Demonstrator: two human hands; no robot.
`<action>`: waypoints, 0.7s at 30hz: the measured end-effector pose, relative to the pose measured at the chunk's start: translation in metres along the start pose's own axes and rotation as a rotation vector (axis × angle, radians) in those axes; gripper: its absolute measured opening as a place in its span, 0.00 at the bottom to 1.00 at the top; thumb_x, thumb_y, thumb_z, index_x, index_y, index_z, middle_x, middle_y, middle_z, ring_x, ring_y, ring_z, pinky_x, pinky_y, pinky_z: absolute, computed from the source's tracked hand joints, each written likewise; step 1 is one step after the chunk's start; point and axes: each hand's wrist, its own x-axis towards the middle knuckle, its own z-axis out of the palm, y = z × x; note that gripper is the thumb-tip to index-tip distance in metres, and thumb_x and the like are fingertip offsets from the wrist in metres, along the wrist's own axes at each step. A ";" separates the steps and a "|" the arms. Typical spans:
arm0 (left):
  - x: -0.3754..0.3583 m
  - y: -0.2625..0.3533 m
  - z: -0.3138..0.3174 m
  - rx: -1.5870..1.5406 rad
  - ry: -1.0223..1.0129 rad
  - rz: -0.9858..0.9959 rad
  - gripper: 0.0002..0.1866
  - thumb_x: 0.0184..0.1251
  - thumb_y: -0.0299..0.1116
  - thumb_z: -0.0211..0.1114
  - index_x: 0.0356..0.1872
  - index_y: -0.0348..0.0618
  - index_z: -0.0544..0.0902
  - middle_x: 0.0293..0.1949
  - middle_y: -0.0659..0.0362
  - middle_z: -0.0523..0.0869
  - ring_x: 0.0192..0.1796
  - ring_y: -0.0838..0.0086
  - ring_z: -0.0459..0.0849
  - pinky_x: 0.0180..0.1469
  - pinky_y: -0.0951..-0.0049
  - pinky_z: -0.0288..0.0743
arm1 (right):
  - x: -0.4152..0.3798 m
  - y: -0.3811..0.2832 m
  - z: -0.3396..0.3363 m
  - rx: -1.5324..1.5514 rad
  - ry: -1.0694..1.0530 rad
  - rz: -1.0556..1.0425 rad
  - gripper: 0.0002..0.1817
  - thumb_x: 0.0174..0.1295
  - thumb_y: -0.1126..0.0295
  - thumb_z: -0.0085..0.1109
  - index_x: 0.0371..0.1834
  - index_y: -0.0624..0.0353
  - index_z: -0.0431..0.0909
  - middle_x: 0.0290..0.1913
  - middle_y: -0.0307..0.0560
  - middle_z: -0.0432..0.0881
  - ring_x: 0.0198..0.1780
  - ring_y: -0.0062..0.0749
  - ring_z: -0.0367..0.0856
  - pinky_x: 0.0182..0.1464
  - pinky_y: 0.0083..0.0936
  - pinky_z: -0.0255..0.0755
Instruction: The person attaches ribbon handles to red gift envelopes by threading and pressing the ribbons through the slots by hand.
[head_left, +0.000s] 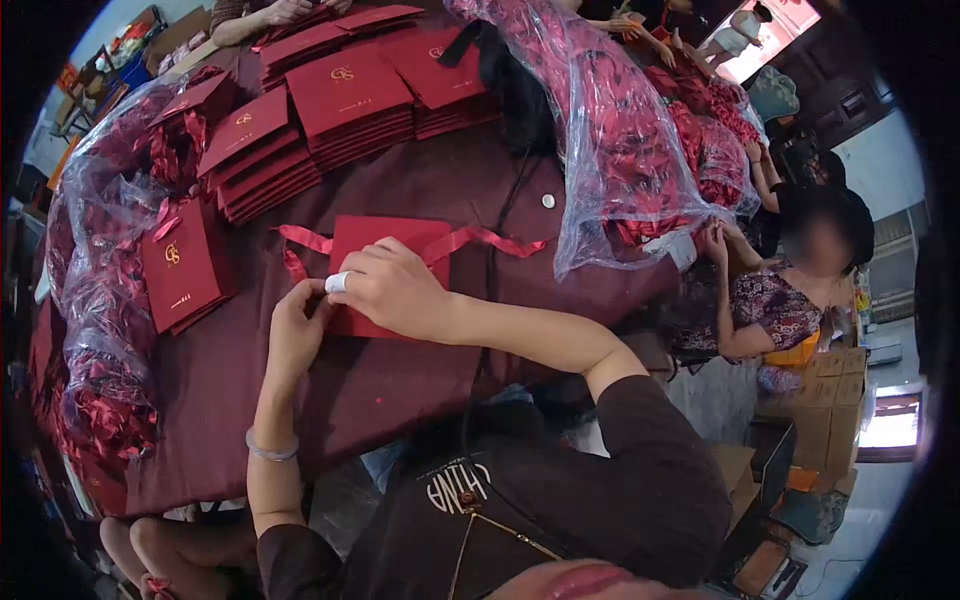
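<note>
A flat red gift bag or folder [425,235] lies on the table before me, with a red satin ribbon [480,237] reaching out past both sides. At its left edge, my left hand [298,325] is closed in a pinch where a ribbon strand runs down to the fingertips. My right hand [395,290] lies across the red piece with its fingers curled in and meeting the left fingertips; what they hold is hidden. White tape [337,283] wraps one right finger. A pale bangle [272,447] circles my left wrist.
Stacked red bags with gold print [350,105] stand at the back, and another small pile [183,265] lies left. Plastic-wrapped red ribbons [630,130] flank the table [400,400]. One person [770,300] sits at right; other hands [290,12] work at the far edge.
</note>
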 end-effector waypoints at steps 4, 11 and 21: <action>0.001 0.000 0.005 0.100 0.075 0.052 0.06 0.63 0.27 0.63 0.38 0.36 0.80 0.31 0.55 0.83 0.35 0.73 0.80 0.40 0.73 0.73 | -0.006 0.003 0.005 0.023 0.023 0.068 0.10 0.53 0.63 0.64 0.34 0.55 0.80 0.33 0.40 0.77 0.38 0.34 0.77 0.42 0.31 0.65; -0.003 0.002 0.008 -0.045 0.112 0.028 0.06 0.62 0.28 0.64 0.37 0.37 0.81 0.31 0.55 0.84 0.33 0.71 0.81 0.38 0.73 0.73 | -0.002 0.007 -0.017 0.102 -0.106 0.134 0.10 0.52 0.66 0.66 0.36 0.54 0.81 0.33 0.41 0.80 0.37 0.36 0.79 0.41 0.30 0.66; -0.006 0.007 -0.002 -0.417 -0.054 -0.069 0.32 0.54 0.23 0.70 0.60 0.44 0.67 0.40 0.61 0.80 0.38 0.84 0.74 0.42 0.82 0.68 | 0.004 0.010 -0.025 0.372 -0.122 0.583 0.09 0.56 0.69 0.62 0.36 0.63 0.81 0.36 0.50 0.84 0.39 0.38 0.83 0.43 0.28 0.73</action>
